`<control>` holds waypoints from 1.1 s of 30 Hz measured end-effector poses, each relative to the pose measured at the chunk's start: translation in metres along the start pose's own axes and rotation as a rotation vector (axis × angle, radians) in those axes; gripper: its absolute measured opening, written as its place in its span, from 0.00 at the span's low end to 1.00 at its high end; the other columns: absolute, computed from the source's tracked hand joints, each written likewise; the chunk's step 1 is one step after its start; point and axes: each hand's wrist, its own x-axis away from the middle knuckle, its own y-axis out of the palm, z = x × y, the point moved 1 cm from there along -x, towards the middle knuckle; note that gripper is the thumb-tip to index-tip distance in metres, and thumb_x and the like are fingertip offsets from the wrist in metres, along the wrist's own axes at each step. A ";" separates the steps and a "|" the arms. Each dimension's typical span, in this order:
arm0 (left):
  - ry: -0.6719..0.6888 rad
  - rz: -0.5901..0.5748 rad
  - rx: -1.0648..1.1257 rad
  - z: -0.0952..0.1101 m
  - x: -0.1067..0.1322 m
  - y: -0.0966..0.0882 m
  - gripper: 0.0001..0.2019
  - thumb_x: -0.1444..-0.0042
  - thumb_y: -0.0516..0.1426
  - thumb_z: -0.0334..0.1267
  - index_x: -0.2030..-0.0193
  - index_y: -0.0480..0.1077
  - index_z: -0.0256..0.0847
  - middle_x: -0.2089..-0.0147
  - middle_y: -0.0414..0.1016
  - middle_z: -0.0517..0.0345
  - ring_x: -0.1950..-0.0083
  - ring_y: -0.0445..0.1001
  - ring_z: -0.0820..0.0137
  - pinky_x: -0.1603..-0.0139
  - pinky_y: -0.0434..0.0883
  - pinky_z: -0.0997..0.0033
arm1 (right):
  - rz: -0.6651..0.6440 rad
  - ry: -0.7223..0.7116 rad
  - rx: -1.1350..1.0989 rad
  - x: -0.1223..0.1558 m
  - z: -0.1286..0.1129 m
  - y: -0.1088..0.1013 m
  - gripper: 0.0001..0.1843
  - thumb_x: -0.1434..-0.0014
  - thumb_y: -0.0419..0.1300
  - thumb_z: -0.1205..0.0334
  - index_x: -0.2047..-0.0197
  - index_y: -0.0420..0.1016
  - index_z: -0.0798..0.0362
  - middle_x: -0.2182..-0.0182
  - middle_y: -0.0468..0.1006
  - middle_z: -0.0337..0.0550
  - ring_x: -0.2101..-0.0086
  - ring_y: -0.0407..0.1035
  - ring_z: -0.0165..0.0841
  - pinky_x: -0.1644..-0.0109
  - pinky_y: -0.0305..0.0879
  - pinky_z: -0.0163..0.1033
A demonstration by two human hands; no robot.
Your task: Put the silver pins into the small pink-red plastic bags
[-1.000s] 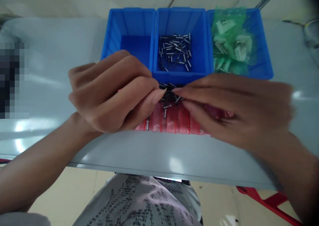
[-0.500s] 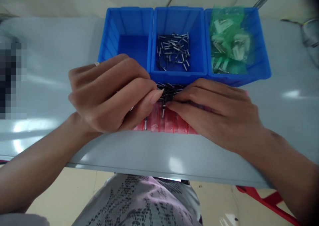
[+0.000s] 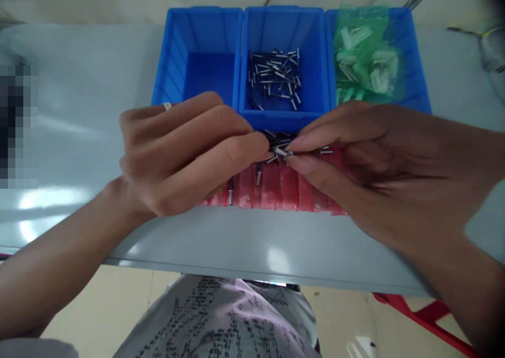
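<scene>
At the blue bin's [image 3: 276, 120] front lip, the right hand [image 3: 379, 169] is pinching a steel rivet [image 3: 283, 151].
Thumb and forefinger are clamped on it, its long axis lying nearly level and pointing toward the left hand [image 3: 189, 158], which is nearer the loose rivet heap [image 3: 276, 140] above the red plastic bags [image 3: 290, 192]. Whether those curled fingers hold anything, I cannot tell.

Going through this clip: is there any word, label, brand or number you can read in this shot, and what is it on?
No text can be read.
Shirt: the person's shirt has rows of dark printed characters, too small and blurred to read.
Bags: no legible marking shows on the green plastic bags or the red plastic bags.
Bins: no legible marking shows on the blue bins.
</scene>
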 end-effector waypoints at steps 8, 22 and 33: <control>0.014 -0.072 0.021 0.006 -0.004 -0.004 0.14 0.34 0.65 0.32 0.43 0.73 0.44 0.55 0.84 0.55 0.58 0.86 0.60 0.66 0.77 0.59 | -0.007 0.046 -0.090 0.000 -0.002 0.006 0.08 0.37 0.74 0.67 0.55 0.86 0.47 0.60 0.86 0.30 0.62 0.84 0.30 0.54 0.85 0.41; -0.270 0.004 0.272 0.005 0.002 0.013 0.16 0.35 0.64 0.62 0.51 0.78 0.56 0.56 0.82 0.59 0.41 0.85 0.56 0.54 0.88 0.56 | 0.215 0.118 -0.046 0.003 -0.005 0.004 0.05 0.35 0.75 0.59 0.56 0.89 0.40 0.58 0.89 0.29 0.62 0.82 0.32 0.60 0.85 0.42; -0.006 0.047 0.004 -0.007 0.004 -0.002 0.02 0.34 0.59 0.37 0.58 0.74 0.46 0.63 0.79 0.58 0.64 0.82 0.66 0.72 0.65 0.62 | 0.269 0.101 -0.288 -0.009 0.002 0.005 0.19 0.33 0.69 0.72 0.45 0.88 0.41 0.48 0.90 0.34 0.48 0.86 0.41 0.47 0.89 0.47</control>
